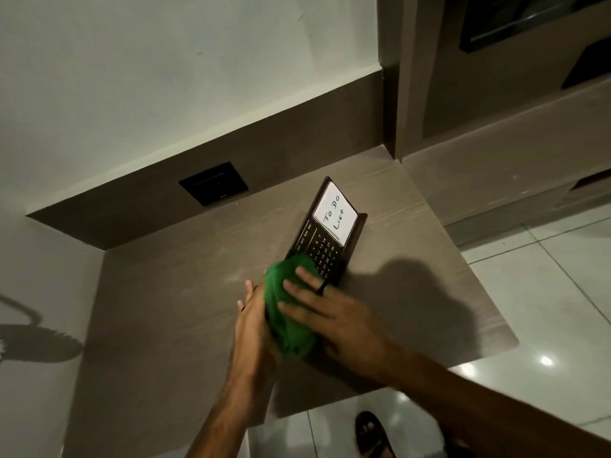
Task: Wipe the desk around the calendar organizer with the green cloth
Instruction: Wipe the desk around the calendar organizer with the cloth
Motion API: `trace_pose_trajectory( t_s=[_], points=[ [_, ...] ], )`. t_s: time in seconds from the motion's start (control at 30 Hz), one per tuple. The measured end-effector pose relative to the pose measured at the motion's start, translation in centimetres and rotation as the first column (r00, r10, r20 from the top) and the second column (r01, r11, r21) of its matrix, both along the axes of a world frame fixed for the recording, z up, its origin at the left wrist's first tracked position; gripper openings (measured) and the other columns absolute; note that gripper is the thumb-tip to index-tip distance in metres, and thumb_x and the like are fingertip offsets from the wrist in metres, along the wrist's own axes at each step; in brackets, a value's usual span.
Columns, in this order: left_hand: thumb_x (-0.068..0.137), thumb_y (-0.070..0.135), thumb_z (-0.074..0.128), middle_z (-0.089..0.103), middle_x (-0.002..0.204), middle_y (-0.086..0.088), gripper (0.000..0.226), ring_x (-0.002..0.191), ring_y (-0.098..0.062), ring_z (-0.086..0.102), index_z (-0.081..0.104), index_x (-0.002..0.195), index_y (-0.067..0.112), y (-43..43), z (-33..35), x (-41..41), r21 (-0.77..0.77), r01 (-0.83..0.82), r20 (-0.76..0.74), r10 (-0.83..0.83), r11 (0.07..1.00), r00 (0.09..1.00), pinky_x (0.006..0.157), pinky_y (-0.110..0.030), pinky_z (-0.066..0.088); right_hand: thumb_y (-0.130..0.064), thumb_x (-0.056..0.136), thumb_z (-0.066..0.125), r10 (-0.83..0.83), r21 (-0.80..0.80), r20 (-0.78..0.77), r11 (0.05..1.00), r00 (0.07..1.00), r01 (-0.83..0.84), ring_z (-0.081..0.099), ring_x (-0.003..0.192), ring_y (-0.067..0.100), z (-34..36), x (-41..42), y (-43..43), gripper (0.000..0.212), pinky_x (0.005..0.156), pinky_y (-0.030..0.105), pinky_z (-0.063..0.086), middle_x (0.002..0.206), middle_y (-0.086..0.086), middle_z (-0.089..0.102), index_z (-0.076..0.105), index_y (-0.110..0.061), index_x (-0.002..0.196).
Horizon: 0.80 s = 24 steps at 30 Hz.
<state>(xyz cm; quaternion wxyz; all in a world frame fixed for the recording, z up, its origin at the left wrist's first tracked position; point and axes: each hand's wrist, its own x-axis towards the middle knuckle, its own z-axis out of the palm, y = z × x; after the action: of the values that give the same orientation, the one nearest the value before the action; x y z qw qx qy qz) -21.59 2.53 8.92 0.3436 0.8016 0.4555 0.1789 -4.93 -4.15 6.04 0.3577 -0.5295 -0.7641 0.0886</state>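
The dark calendar organizer [330, 233] lies flat on the brown wooden desk [172, 302], with a white "To Do List" note in its upper half. A bunched green cloth [287, 312] covers the organizer's near corner and the desk just in front of it. My right hand [327, 312] presses flat on top of the cloth, fingers spread, a dark ring on one finger. My left hand [253, 320] rests against the cloth's left side, fingers straight along it. The organizer's lower end is hidden under cloth and hand.
A black wall socket plate [213, 184] sits in the brown backsplash behind the desk. A wall bounds the desk on the left. The desk's right and near edges drop to a white tiled floor [542, 292]. A foot in a dark sandal [372, 434] stands below.
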Motion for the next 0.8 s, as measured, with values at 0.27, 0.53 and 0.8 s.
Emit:
trace_pose_trajectory(
  t_s=[0.27,0.53,0.8],
  points=[
    [0.069,-0.013,0.067,0.035,0.151,-0.023,0.093,0.141,-0.041,0.032,0.021,0.146,0.014,-0.1,1.3,3.7,-0.095,-0.356,-0.168,0.338,0.930,0.926,0.115,-0.052,0.031,-0.005,0.082,0.054,0.034,0.080,0.049,0.996,0.998,-0.038,0.026,0.143,0.036,1.4,-1.5,1.0,0.057,0.110,0.055,0.033,0.149,0.011,0.044,0.048,-0.013,0.138],
    [0.076,0.008,0.074,0.033,0.156,-0.005,0.085,0.148,-0.025,0.004,0.030,0.148,0.024,1.1,-0.9,1.5,0.002,-0.053,-0.151,0.053,0.999,0.987,0.118,-0.042,-0.004,0.005,0.078,0.054,-0.338,-0.085,-0.083,0.940,0.937,0.331,0.035,0.137,0.041,0.8,0.3,3.0,0.071,0.099,0.055,0.048,0.155,0.002,0.033,0.043,-0.020,0.143],
    [0.077,0.006,0.076,0.011,0.158,0.008,0.097,0.149,-0.016,-0.004,0.020,0.152,0.028,0.8,-0.1,1.0,0.135,-0.010,-0.216,0.040,0.991,0.976,0.121,-0.041,-0.004,0.017,0.074,0.048,-0.450,-0.114,-0.078,0.890,0.889,0.441,0.016,0.147,0.032,1.0,7.4,6.2,0.076,0.113,0.046,0.028,0.155,0.006,0.035,0.046,-0.017,0.142]
  ],
)
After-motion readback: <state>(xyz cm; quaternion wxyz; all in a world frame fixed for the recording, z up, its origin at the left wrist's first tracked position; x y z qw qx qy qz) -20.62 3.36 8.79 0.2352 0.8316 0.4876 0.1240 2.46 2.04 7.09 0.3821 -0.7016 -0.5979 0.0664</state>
